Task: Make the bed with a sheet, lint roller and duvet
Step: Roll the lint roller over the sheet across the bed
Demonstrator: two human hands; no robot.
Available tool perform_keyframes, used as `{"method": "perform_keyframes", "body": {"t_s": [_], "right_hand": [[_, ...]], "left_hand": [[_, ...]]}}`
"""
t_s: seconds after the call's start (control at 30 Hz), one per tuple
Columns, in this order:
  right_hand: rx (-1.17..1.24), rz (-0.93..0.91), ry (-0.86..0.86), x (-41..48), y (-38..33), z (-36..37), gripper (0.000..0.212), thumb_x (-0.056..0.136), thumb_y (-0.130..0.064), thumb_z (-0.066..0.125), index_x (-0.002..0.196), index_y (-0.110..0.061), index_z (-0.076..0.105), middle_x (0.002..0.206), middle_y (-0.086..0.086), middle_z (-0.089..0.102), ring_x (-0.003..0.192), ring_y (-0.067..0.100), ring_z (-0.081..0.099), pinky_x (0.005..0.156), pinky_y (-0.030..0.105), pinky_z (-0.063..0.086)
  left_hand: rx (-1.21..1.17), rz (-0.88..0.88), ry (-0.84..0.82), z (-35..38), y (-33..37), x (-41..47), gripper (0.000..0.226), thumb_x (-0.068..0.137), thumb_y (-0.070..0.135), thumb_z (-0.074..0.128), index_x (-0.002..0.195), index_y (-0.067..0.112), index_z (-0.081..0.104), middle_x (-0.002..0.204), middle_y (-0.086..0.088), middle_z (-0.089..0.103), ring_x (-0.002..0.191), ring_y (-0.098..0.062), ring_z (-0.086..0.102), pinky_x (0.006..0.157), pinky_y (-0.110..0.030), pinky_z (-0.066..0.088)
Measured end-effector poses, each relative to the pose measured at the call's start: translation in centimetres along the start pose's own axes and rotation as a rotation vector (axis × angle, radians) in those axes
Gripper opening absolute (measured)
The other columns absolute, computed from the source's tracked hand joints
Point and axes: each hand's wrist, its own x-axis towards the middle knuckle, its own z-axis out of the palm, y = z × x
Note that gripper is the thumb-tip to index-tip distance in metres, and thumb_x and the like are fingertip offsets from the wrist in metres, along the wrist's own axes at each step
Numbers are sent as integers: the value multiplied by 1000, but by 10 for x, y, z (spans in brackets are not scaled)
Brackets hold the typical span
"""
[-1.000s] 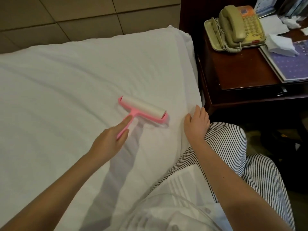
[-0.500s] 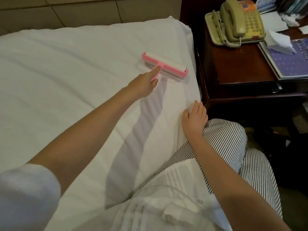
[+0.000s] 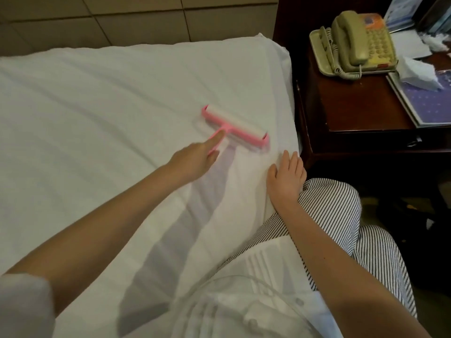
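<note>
A white sheet [image 3: 97, 118] covers the bed across the left and middle of the view. On it, near the right edge, lies a pink lint roller [image 3: 234, 126] with a white roll. My left hand [image 3: 195, 159] grips its pink handle, with the index finger stretched along the handle towards the roll. My right hand [image 3: 286, 178] rests flat on the sheet at the bed's right edge, fingers straight, just below and right of the roller. No duvet is in view.
A dark wooden nightstand [image 3: 361, 113] stands right of the bed, close to its edge. It carries a beige telephone [image 3: 353, 42], a blue booklet [image 3: 429, 101] and crumpled tissues [image 3: 417, 74]. A tan panelled headboard [image 3: 136, 23] runs behind the bed. My striped trousers [image 3: 336, 215] press against the bed's side.
The lint roller went far up the sheet towards the headboard, then came back towards me with my left hand. My right hand stayed on the bed's edge.
</note>
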Motion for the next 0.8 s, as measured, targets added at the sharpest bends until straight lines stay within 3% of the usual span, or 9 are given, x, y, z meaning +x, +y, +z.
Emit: {"method": "perform_keyframes", "body": {"t_s": [0.1,0.2,0.43,0.53,0.67,0.73,0.8], "right_hand": [[-12,1,9,-2,6,-6,52,100,-24,32,149,-13,20,158,8,11,145,25,4,115,41,-1],[-20,-2,-8,-4,8,-7,51,100,-23,31,149,-13,21,158,8,11,145,24,4,115,42,0],[-29,-8,-27,-3,5,-6,51,100,-23,30,149,-11,21,158,8,11,146,24,4,115,41,0],[-49,-41,-23,-3,-1,-5,50,100,-22,31,148,-10,23,157,8,15,145,24,7,115,41,2],[-47,-84,-34,-9,-2,-4,51,100,-24,32,148,-9,23,157,7,16,145,22,8,115,41,1],[-1,-105,14,-13,-1,-5,49,101,-23,33,147,-8,26,156,8,20,145,22,11,116,41,3],[33,-118,66,-15,-3,-8,49,100,-20,34,146,-7,27,155,8,22,145,22,14,115,41,4]], "left_hand": [[-19,34,-39,-7,29,47,57,101,26,32,149,34,3,112,-25,58,95,-36,58,77,-37,44],[13,48,-54,-10,43,49,57,101,24,30,150,28,2,94,-21,55,78,-30,51,66,-32,36],[189,-75,-91,30,21,-103,58,101,32,26,148,32,-8,93,-9,53,88,-32,60,65,-33,38],[171,-72,-125,29,19,-120,58,101,33,25,148,34,-9,94,-8,53,90,-31,59,66,-32,38],[-7,-50,-3,-10,25,-63,53,100,29,33,148,36,14,101,-21,61,94,-38,58,74,-35,42],[-71,-74,124,-26,27,-60,48,99,29,33,146,36,23,92,-19,60,89,-38,57,71,-35,41],[-64,-94,217,-30,25,-85,51,99,29,31,148,36,17,73,-9,51,75,-35,53,63,-33,37]]}}
